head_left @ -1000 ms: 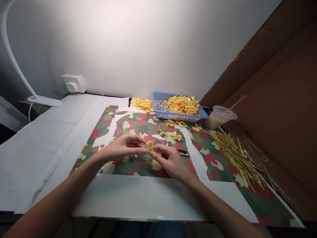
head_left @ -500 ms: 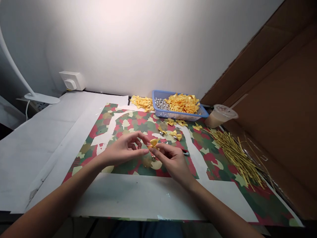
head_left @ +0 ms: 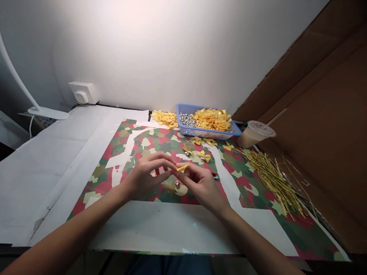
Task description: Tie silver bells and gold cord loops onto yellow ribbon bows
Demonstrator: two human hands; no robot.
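Note:
Between my two hands, over the middle of the patterned paper, is a small yellow ribbon bow [head_left: 182, 168]. My right hand [head_left: 197, 181] pinches it between thumb and fingertips. The thumb and fingertips of my left hand [head_left: 151, 170] close in on the bow's left side, mostly covering it. A silver bell [head_left: 177, 184] hangs or lies just below the fingertips; I cannot tell whether it is joined to the bow. Beyond my hands lie a yellow bow with a bell [head_left: 204, 156] and another bow with a bell [head_left: 187, 151].
A blue basket [head_left: 209, 133] holds silver bells and yellow bows, with a bow pile [head_left: 164, 119] beside it. To the right are a lidded cup [head_left: 255, 134], a bundle of gold twist ties [head_left: 275, 183] and a cardboard wall [head_left: 321, 126]. A lamp base [head_left: 48, 113] stands left.
My left thumb and fingers have come together at the bow. The bow has turned flatter and tilted between my fingertips.

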